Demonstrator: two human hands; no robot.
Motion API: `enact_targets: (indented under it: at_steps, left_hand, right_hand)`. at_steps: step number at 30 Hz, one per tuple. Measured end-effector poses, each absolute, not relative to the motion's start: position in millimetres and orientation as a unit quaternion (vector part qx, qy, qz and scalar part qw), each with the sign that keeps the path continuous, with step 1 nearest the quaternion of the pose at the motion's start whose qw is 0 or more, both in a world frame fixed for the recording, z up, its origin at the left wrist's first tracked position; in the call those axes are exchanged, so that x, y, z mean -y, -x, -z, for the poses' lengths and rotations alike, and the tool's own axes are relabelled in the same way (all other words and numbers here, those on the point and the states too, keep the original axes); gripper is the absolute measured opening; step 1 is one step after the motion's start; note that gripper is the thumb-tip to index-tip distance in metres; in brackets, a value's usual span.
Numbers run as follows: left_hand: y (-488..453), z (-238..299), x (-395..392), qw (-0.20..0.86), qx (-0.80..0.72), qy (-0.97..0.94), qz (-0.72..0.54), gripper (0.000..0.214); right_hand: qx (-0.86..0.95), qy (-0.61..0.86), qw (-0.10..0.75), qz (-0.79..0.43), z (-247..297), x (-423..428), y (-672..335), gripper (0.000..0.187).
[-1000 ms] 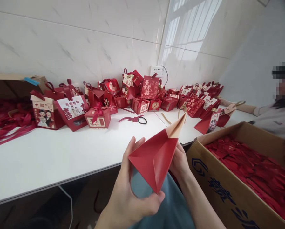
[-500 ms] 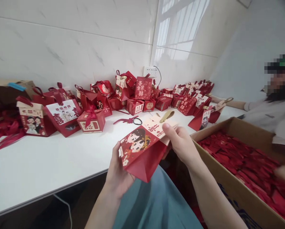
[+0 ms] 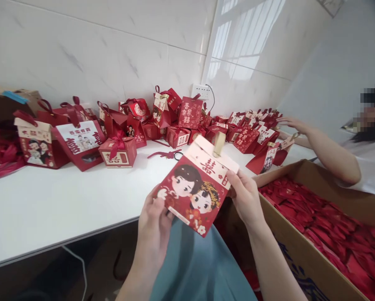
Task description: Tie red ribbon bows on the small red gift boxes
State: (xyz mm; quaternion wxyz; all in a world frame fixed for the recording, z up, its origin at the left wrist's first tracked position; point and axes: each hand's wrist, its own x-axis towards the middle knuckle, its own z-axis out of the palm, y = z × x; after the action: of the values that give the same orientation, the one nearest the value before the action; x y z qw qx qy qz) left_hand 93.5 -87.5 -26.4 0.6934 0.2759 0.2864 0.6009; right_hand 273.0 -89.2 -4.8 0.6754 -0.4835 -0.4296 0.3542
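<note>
A red and cream gift box (image 3: pixel 190 190) printed with a cartoon couple faces me above my lap, tilted to one side. A gold ribbon loop (image 3: pixel 219 144) sticks out of its cream top flap. My left hand (image 3: pixel 156 221) grips the lower left corner, thumb in front and fingers behind. At the upper right edge, my right hand (image 3: pixel 245 196) pinches the box near the flap, its other fingers partly hidden behind. Beyond the box, a dark red ribbon (image 3: pixel 165 154) and a black ring (image 3: pixel 178 156) lie on the white table (image 3: pixel 62 200).
Several finished-looking red gift boxes (image 3: pixel 118 152) line the wall side of the table. A cardboard carton (image 3: pixel 287 225) full of red folded pieces stands at my right. Another person's arm (image 3: pixel 325 150) reaches over the table behind it. A brown carton (image 3: pixel 33 100) sits at far left.
The box has turned so its printed front faces me; its red side panel no longer shows. The other person's hand has left the carton, and an arm now reaches toward the boxes.
</note>
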Motion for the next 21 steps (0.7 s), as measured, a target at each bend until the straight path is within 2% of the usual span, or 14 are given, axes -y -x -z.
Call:
enact_targets:
  at_steps: [3, 6, 8, 16, 19, 21]
  left_hand:
    - [-91.2, 30.3, 95.8, 0.570, -0.260, -0.390, -0.675, 0.060]
    - [-88.2, 31.2, 103.3, 0.460, -0.219, -0.515, -0.689, 0.069]
    - [-86.2, 30.4, 105.6, 0.426, -0.202, -0.558, -0.683, 0.073]
    - [-84.1, 25.2, 105.4, 0.414, -0.196, -0.574, -0.679, 0.076]
    - [-85.0, 22.1, 105.7, 0.460, -0.220, -0.494, -0.704, 0.071]
    - [-83.7, 20.3, 103.3, 0.530, -0.260, -0.394, -0.705, 0.069]
  right_hand:
    - [0.393, 0.425, 0.705, -0.410, 27.0, 91.3, -272.9, 0.028]
    - [0.383, 0.399, 0.709, -0.439, 36.4, 91.4, -275.0, 0.024]
    - [0.376, 0.406, 0.709, -0.437, 37.9, 91.5, -277.3, 0.022]
    - [0.378, 0.429, 0.702, -0.424, 38.4, 91.9, -277.1, 0.027]
    - [0.385, 0.435, 0.701, -0.413, 33.6, 95.2, -273.5, 0.027]
    - [0.386, 0.452, 0.699, -0.397, 27.8, 99.6, -271.3, 0.028]
